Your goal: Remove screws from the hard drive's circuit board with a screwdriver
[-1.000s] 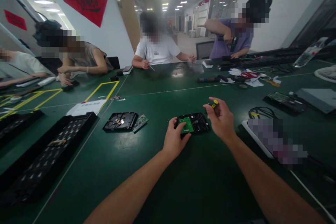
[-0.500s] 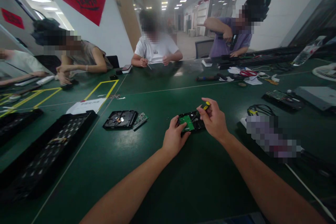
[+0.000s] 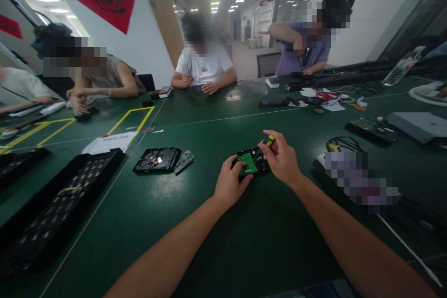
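Note:
A hard drive (image 3: 249,163) with its green circuit board facing up lies on the dark green table in front of me. My left hand (image 3: 228,180) grips its left end, fingers at the far edge and thumb at the near edge. In my right hand (image 3: 280,158) is a screwdriver (image 3: 270,140) with a yellow and black handle, pinched between thumb and fingers over the drive's right part. The tip is too small to make out. To the left rests another drive (image 3: 157,160), black side up, beside a loose circuit board (image 3: 185,162).
A long black tray (image 3: 66,195) stands at the left, near a white paper (image 3: 111,142). On the right are a cable (image 3: 344,143), another hard drive (image 3: 372,129) and a grey box (image 3: 419,125). Several people sit or work across the table (image 3: 195,123).
The view has shifted slightly, so most things sit a little further left. Both hands keep their hold; the screwdriver handle stands slightly more upright. The person opposite has lowered a hand to the table.

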A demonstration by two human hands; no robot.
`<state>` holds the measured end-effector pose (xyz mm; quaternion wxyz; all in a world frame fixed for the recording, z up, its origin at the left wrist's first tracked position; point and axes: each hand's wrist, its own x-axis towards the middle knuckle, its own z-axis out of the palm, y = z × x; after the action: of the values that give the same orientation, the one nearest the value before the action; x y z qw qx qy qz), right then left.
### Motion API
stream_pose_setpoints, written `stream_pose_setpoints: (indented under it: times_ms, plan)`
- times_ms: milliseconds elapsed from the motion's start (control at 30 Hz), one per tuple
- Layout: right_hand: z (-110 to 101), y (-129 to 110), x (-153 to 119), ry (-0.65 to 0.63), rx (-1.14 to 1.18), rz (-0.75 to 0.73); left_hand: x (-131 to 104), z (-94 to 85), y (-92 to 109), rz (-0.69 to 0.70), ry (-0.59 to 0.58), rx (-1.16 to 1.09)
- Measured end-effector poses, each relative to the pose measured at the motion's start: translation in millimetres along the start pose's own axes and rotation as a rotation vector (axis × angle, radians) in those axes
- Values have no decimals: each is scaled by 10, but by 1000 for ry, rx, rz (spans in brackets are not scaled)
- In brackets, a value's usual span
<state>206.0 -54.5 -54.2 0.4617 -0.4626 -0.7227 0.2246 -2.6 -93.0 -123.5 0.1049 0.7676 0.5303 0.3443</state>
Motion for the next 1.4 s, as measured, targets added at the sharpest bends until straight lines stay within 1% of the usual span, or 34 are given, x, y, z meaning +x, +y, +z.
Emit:
stream_pose_setpoints:
  times_ms: [67,200,267,333,433,500,533,600,667,733,833,900,933,1100,1300,1400]
  plan:
    - [-9,-22,6,19,-31,-16,1,-1,-2,2,-12,-1]
    - [-45,-100,85,86,-168,-116,5,11,-12,-1,-17,-4]
    - [-63,-151,157,77,-210,-141,9,24,-20,-1,-12,-1]
    - [-79,-216,243,19,-196,-140,13,34,-26,2,-4,-5]
    - [-96,-348,382,-147,-206,-177,13,33,-26,2,2,-12]
    - [-103,-454,476,-224,-210,-211,10,24,-22,3,1,-15]
    - [-107,-508,521,-245,-216,-223,10,18,-20,3,1,-18]
    - [-123,-603,599,-245,-245,-244,10,9,-20,4,6,-25]
    - [-158,-667,652,-287,-274,-264,11,4,-23,3,9,-30]
    - [-211,-689,675,-348,-216,-231,14,3,-27,1,5,-32]
    - [-292,-657,671,-484,-17,-45,17,2,-30,0,0,-39]
    - [-321,-621,668,-511,62,34,19,-2,-27,1,2,-43]
    - [-325,-608,670,-509,72,44,19,-6,-25,1,1,-43]
    - [-311,-607,681,-514,33,-21,17,-35,-22,1,-23,-48]
    - [-336,-589,673,-532,121,123,14,-31,-54,4,-21,-66]
    - [-358,-556,703,-520,62,72,16,-23,-63,-5,-20,-74]
